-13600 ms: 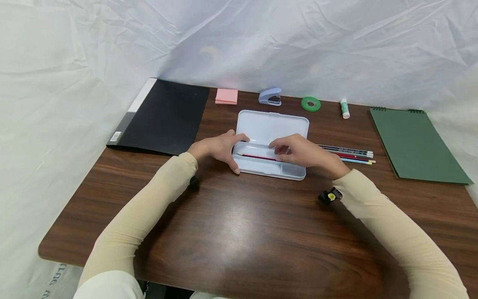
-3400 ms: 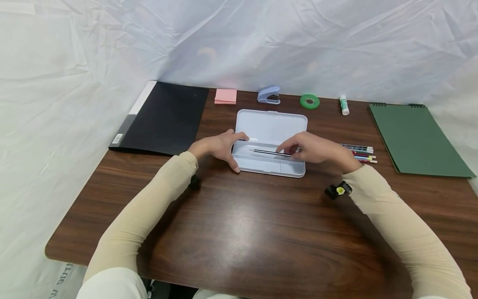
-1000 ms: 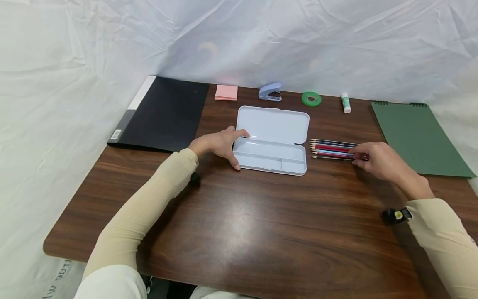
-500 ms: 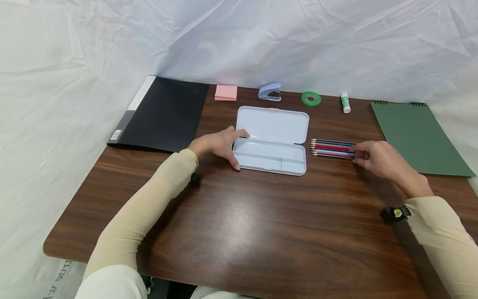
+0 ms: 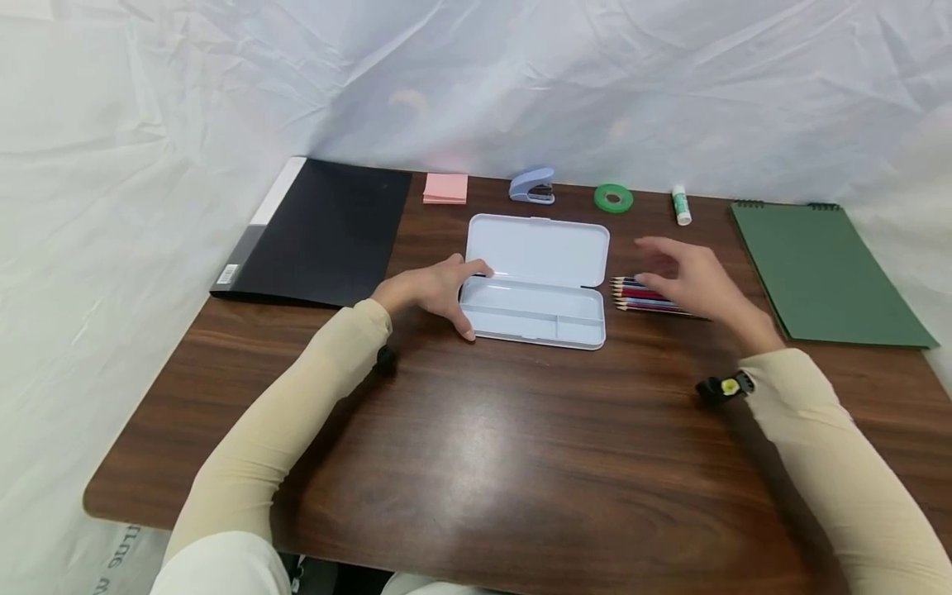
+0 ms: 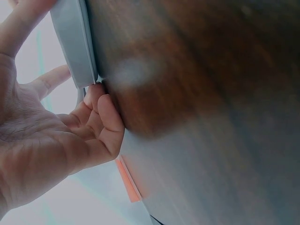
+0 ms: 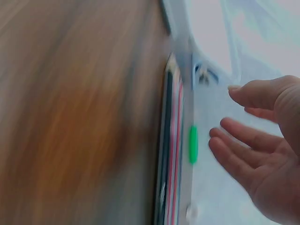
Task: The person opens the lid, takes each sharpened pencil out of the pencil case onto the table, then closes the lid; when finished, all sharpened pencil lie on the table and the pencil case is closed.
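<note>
A pale pencil case [image 5: 532,311] lies with its lid open on the dark wooden table, no pencils in its compartments. My left hand [image 5: 440,293] holds the case's left end, thumb at the near edge and index finger by the hinge. The left wrist view shows that hand [image 6: 56,117] with other fingers bent below the case's corner [image 6: 75,42]. Right of the case, several pencils [image 5: 632,295] lie side by side, points leftward. Above them hovers my right hand [image 5: 692,277], holding nothing, its fingers apart and relaxed in the right wrist view.
Along the back stand pink sticky notes [image 5: 445,188], a lilac stapler [image 5: 531,185], green tape [image 5: 613,198] and a glue stick [image 5: 681,206]. A black folder [image 5: 327,231] lies left, a green spiral sketchbook [image 5: 829,277] right.
Earlier my right hand lifted pencils from the case to the row at right. Moments ago it pushed the nearest pencil against the others; now it has released them and moved up and left.
</note>
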